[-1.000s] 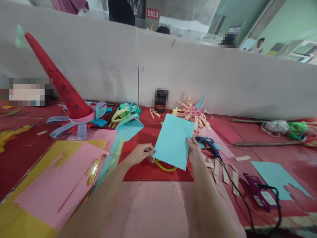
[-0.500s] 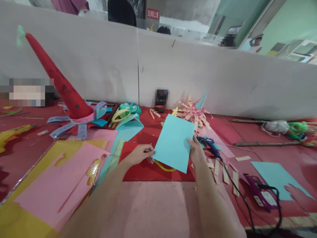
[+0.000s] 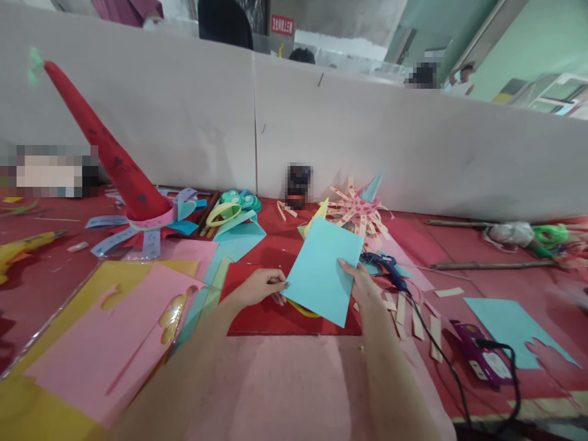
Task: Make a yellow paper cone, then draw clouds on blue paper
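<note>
A light-blue sheet of paper (image 3: 324, 269) is held tilted in front of me, above a red sheet (image 3: 248, 321) on the table. My left hand (image 3: 264, 286) pinches its lower left corner. On the right edge, my right hand (image 3: 361, 278) grips it, thumb on the front face and the other fingers hidden behind. Part of a yellow paper ring (image 3: 303, 309) shows below the sheet; the rest is covered. A yellow pointed paper piece (image 3: 321, 211) sticks up behind the sheet's top edge.
A blue glue gun (image 3: 390, 269) with a black cord lies right of my right hand, near cut paper strips (image 3: 418, 321). A purple power strip (image 3: 482, 355) is at the lower right. Pink paper (image 3: 119, 331) lies left; a tall red cone hat (image 3: 110, 153) stands behind it.
The blue sheet has tipped slightly, its top edge and lower right corner now lower. My right thumb has slid inward over its face. My left hand stays nearly in place.
</note>
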{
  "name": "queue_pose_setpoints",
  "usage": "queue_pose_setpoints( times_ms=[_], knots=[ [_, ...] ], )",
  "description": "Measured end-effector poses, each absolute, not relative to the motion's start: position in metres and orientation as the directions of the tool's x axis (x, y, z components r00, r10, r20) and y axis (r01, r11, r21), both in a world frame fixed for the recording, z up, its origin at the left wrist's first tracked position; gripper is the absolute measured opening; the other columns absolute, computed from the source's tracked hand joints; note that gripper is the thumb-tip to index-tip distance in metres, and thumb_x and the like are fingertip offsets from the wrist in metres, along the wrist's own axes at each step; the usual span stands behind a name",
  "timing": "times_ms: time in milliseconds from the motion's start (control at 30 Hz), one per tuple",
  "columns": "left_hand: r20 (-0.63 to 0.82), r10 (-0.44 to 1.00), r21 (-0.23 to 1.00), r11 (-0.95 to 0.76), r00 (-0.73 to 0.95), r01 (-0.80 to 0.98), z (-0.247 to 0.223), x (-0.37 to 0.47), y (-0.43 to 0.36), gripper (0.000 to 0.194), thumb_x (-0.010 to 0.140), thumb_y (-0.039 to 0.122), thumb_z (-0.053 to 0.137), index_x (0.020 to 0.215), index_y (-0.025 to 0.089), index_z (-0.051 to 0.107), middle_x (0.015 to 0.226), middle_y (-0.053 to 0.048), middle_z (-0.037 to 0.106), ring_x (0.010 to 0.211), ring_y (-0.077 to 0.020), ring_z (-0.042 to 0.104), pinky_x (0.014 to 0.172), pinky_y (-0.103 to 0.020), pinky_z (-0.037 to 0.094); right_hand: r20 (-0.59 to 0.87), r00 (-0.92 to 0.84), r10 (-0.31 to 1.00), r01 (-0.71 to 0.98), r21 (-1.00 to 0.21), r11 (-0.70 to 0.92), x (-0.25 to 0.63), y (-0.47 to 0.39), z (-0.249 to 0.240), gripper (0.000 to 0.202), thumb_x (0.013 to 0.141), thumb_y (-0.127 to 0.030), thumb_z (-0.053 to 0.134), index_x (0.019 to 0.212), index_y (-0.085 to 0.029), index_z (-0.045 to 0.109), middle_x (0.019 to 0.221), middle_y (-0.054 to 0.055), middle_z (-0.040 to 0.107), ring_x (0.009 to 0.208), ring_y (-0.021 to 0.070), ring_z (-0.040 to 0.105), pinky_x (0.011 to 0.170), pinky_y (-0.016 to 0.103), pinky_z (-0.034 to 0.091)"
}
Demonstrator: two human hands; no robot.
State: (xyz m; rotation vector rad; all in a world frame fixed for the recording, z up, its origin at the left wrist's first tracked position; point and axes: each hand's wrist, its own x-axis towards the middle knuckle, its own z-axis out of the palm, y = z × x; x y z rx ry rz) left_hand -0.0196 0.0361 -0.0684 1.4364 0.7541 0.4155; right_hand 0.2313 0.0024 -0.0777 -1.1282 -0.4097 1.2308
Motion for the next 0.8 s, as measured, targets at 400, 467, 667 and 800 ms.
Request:
queue_pose_setpoints(
  times_ms=[400,467,667,800],
  knots=[
    [-0.204,0.679,0.978,0.101,0.705,0.185,-0.067,-0.017,0.034,0.029,0.074,0.044,0.055,0.07,0.016,0.05,0.061,-0.001,0.065,0.057,-0.0146,0.063,0.058,-0.027,0.05,-0.228,0.581,0.781,-0.537,-0.829,0.157,0.235,0.013,-0.089,0.028,0.059,-0.026,0.071,0.085,-0.019,0.063,0.079,-0.001,0.07,0.072,0.0115,0.064,0.071,0.024,0.052],
    [-0.202,0.681,0.978,0.099,0.704,0.185,-0.066,-0.017,0.034,0.028,0.074,0.043,0.055,0.07,0.016,0.049,0.061,-0.001,0.065,0.056,-0.0144,0.063,0.057,-0.027,0.05,-0.248,0.602,0.759,-0.535,-0.831,0.153,0.235,0.014,-0.09,0.027,0.059,-0.025,0.07,0.085,-0.018,0.063,0.08,-0.001,0.07,0.071,0.0115,0.064,0.07,0.023,0.052],
    [-0.211,0.674,0.976,0.1,0.708,0.195,-0.066,-0.017,0.033,0.026,0.075,0.042,0.055,0.07,0.017,0.05,0.061,0.0,0.065,0.056,-0.0146,0.063,0.058,-0.027,0.049,-0.302,0.613,0.73,-0.553,-0.824,0.123,0.237,0.012,-0.089,0.028,0.058,-0.03,0.07,0.082,-0.016,0.062,0.069,-0.002,0.068,0.058,0.0117,0.063,0.06,0.023,0.053],
    [-0.216,0.677,0.974,0.097,0.704,0.205,-0.065,-0.017,0.033,0.027,0.074,0.043,0.055,0.071,0.017,0.05,0.061,-0.001,0.065,0.057,-0.015,0.064,0.058,-0.027,0.049,-0.368,0.674,0.64,-0.555,-0.825,0.11,0.235,0.011,-0.086,0.025,0.061,-0.033,0.068,0.077,-0.015,0.062,0.065,-0.001,0.067,0.057,0.0134,0.063,0.056,0.024,0.052]
  ],
)
